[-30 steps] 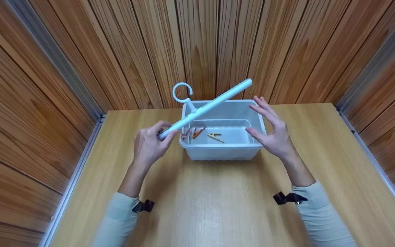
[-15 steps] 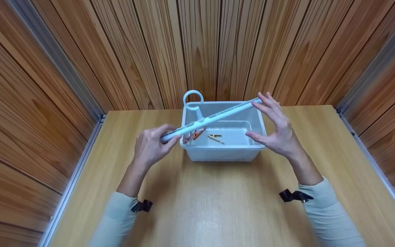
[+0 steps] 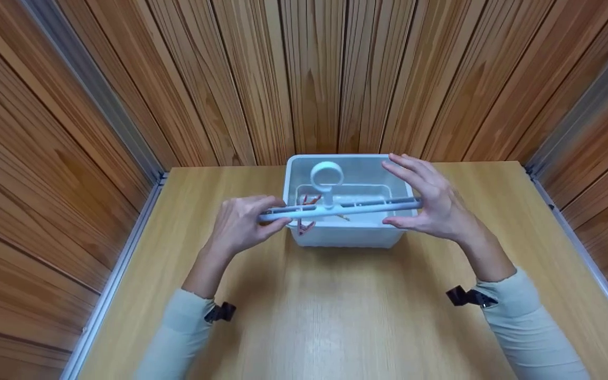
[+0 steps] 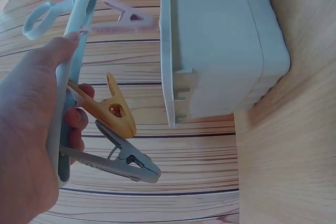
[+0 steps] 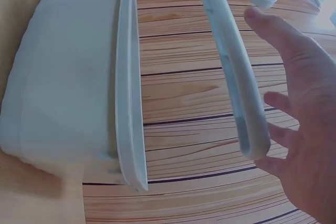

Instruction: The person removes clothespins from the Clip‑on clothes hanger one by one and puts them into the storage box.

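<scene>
"Head view first: what's held?"
"One hanger [image 3: 330, 211] with one hook [image 3: 327, 164], above one bin [image 3: 343, 237] on the table [image 3: 314, 301]. The left hand [image 3: 240, 221] pinches one end."
"The right hand [image 3: 433, 208]?"
"Fingers spread, grasping nothing; the other end lies between thumb and fingers. Whether they touch, I can't tell."
"Clips?"
"Three show: one red-orange clip [image 3: 312, 200] and one partly covered yellow clip [image 3: 344, 217] inside the bin, plus one pink clip [image 3: 300, 227] below the hanger."
"Left wrist view?"
"Three hang from the hanger: that pink clip, one amber clip [image 4: 125, 126], one gray clip [image 4: 142, 166]. Left thumb and fingers grip around it."
"Right wrist?"
"One hanger end just beside the right fingers, the bin's wall apart from them."
</scene>
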`<state>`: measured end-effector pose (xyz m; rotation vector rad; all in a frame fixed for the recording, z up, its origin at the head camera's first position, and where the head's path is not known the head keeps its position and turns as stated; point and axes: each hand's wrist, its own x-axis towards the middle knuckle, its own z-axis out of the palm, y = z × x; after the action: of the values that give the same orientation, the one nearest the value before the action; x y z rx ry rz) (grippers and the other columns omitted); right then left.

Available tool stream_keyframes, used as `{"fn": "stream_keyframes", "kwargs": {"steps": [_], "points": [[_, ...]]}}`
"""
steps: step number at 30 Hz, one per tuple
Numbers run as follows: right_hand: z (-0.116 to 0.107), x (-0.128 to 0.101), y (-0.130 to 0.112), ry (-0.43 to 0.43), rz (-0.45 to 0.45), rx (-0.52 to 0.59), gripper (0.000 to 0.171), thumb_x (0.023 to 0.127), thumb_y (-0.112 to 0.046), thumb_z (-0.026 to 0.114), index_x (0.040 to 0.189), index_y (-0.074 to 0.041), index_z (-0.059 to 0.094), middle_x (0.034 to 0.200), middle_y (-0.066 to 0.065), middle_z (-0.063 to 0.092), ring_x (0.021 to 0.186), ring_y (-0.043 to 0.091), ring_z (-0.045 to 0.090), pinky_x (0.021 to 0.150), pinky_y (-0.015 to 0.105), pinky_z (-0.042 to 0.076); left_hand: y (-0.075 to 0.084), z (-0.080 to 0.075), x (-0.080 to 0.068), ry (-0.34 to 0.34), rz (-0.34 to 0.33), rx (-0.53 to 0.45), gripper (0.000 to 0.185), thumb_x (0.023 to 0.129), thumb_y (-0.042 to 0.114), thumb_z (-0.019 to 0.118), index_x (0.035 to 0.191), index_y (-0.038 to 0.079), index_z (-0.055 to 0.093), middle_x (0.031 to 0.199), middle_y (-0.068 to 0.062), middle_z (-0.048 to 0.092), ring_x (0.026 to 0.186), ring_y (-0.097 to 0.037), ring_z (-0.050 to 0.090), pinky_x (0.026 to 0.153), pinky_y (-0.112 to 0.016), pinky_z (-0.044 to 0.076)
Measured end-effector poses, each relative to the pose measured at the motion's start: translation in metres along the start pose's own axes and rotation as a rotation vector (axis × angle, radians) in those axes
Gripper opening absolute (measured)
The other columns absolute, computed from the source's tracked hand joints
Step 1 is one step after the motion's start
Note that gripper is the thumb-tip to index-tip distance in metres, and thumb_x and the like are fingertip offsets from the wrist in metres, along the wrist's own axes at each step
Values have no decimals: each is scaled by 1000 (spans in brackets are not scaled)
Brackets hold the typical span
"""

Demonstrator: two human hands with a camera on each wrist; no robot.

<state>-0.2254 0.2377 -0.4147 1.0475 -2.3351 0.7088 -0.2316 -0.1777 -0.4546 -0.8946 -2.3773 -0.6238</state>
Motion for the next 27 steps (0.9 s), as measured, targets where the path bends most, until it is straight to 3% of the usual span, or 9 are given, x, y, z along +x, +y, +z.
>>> {"fn": "stream_keyframes", "kwargs": {"steps": [5,7,12,16,20,23,27], "points": [[-2,0,-1,-81,-6,-16,99,86,-49,97,168,-15,53,165,19,61,143,44,65,104,61,60,2,-2,1,-19,20,18,26,99,39,88,111,16,84,85,-5,82,57,-11,43,57,-20,24],[-2,0,-2,-108,-5,-22,99,87,-50,96,168,-16,52,162,18,64,136,41,70,91,49,63,3,-3,1,-22,36,32,27,99,40,88,113,17,84,88,-4,84,56,-12,45,57,-20,24],[-1,-2,-3,-178,6,2,100,86,-39,99,170,-16,50,153,19,71,118,35,80,67,26,50,6,-5,1,-22,99,83,28,99,40,88,114,17,85,90,-4,85,54,-16,51,56,-20,25],[-2,-4,-4,-240,20,39,102,83,-28,101,170,-15,49,154,21,71,111,34,82,69,28,59,9,-5,2,-22,133,106,30,98,41,88,115,17,86,93,-5,86,53,-17,54,56,-19,24],[-2,-6,-5,-307,50,56,98,86,-26,100,170,-17,49,146,16,77,106,31,84,79,39,68,10,-6,3,-5,153,110,31,97,41,89,115,16,86,92,-6,87,52,-16,54,56,-19,23],[-2,-6,-8,-357,87,52,93,90,-27,97,170,-19,49,135,11,82,104,27,84,81,38,67,11,-6,3,21,171,111,30,96,40,91,112,15,86,89,-5,85,53,-14,53,55,-19,24],[-1,-8,-10,-413,122,35,86,94,-27,94,168,-20,51,125,8,84,88,15,73,74,28,54,12,-6,2,39,185,115,29,95,39,92,109,15,85,85,-3,84,54,-12,51,56,-19,23]]}}
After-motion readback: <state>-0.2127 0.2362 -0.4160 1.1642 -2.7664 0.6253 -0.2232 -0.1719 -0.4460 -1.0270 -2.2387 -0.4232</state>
